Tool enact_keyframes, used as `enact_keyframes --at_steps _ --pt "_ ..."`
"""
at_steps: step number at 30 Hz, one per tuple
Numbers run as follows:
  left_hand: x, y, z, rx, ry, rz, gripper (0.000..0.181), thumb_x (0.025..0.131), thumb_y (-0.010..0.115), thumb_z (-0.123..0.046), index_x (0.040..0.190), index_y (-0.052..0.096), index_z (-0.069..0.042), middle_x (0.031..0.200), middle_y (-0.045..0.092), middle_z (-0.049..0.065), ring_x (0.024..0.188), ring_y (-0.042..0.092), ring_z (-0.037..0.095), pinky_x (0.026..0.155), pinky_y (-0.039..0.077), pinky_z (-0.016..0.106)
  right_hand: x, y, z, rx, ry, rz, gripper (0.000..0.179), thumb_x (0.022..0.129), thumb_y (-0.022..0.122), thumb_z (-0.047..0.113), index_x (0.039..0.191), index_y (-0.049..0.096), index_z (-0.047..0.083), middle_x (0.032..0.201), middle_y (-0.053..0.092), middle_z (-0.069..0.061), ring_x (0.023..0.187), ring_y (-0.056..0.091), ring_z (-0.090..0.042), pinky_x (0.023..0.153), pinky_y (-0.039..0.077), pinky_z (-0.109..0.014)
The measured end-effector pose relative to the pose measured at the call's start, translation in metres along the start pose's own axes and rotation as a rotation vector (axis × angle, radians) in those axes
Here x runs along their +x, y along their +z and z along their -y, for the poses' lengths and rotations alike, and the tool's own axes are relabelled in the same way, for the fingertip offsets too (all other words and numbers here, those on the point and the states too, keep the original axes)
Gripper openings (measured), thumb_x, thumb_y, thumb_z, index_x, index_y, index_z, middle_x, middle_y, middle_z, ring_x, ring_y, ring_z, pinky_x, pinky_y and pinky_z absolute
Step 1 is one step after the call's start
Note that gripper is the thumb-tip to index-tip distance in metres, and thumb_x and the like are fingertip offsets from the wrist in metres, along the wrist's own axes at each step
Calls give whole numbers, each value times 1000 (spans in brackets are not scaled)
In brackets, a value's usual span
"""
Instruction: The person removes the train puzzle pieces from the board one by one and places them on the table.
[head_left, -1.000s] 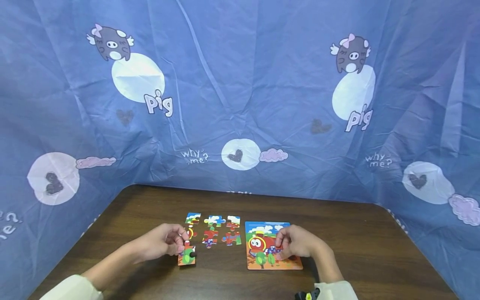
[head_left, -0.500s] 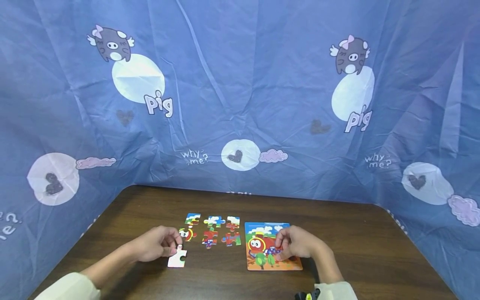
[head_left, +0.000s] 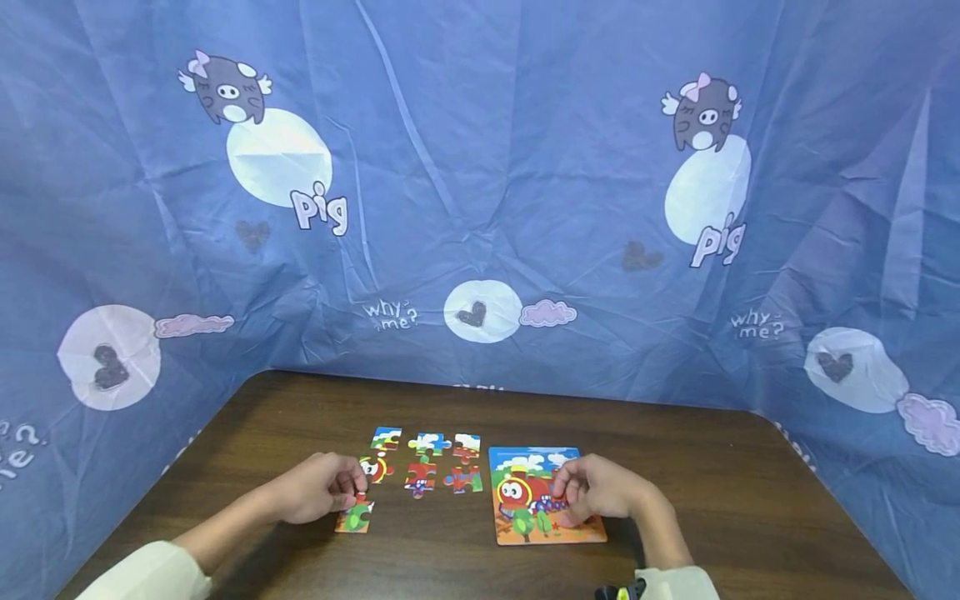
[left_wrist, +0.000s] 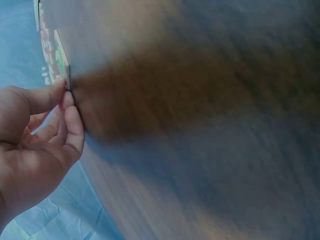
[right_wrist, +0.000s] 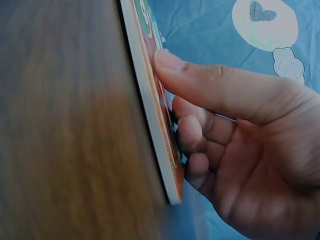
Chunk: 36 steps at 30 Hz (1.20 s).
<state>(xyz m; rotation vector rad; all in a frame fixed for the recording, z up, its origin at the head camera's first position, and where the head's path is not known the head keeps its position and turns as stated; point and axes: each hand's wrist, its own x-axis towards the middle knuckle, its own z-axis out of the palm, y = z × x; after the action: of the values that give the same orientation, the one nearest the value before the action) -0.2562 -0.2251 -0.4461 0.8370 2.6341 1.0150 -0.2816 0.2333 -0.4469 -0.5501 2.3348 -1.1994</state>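
Thumb and fingers of my left hand (head_left: 318, 489) pinch a jigsaw piece (head_left: 356, 517) with a green tree on it, at the near left of the loose pieces. In the left wrist view that piece (left_wrist: 62, 59) looks thin and nearly flat to the table. Just beyond lies a piece with a round-eyed face (head_left: 375, 470), partly behind the fingers. On the right, my right hand (head_left: 606, 490) rests on a square picture board (head_left: 517, 471) printed with a red train. The right wrist view has the thumb touching the board's face (right_wrist: 170, 160), with the other fingers loosely bent against it.
Several other jigsaw pieces lie in rows between the hands, among them a red piece (head_left: 420, 477) and a cloud piece (head_left: 467, 446). All sit on a dark wooden table (head_left: 435, 567). A blue patterned cloth (head_left: 480, 208) hangs along the table's back and sides.
My left hand has shifted left with the tree piece, uncovering more of the eye piece. The tree piece looked white half a second ago and shows its colours now. My right hand has barely moved.
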Motion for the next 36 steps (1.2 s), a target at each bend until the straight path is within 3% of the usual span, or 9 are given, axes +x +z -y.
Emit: enact_keyframes --at_steps 8,16,22,29,36 --pt "7 2 -2 28 43 -16 10 91 71 0 94 65 -6 76 61 -7 69 54 3 64 47 24 -2 -2 -4 21 -15 3 31 73 86 -4 97 66 0 80 56 -3 75 51 -17 63 44 -23" --pt "32 8 -28 37 86 -13 4 95 70 -6 97 67 -5 79 61 -6 70 55 6 64 48 25 -2 -2 -3 15 -7 -11 29 74 86 -3 94 66 -1 78 57 -3 73 53 -15 61 44 -22" --pt "53 24 -54 -3 107 19 4 95 70 -4 96 66 -5 78 62 -4 69 56 6 64 49 25 -1 -1 -3 -2 -10 -18 27 75 87 -1 93 66 0 76 56 -2 72 51 -15 62 43 -23" --pt "86 47 -86 55 164 47 5 94 71 -6 96 67 -7 81 64 -6 74 57 4 70 49 26 -1 -1 -3 -11 18 -23 27 76 87 0 93 67 1 76 56 -2 71 51 -16 62 43 -25" --pt "115 76 -112 82 155 131 8 95 73 -10 101 69 -7 81 65 -8 67 56 2 67 49 23 0 -1 -3 -12 -2 -15 28 75 88 0 93 66 0 76 56 -2 71 51 -15 62 43 -23"
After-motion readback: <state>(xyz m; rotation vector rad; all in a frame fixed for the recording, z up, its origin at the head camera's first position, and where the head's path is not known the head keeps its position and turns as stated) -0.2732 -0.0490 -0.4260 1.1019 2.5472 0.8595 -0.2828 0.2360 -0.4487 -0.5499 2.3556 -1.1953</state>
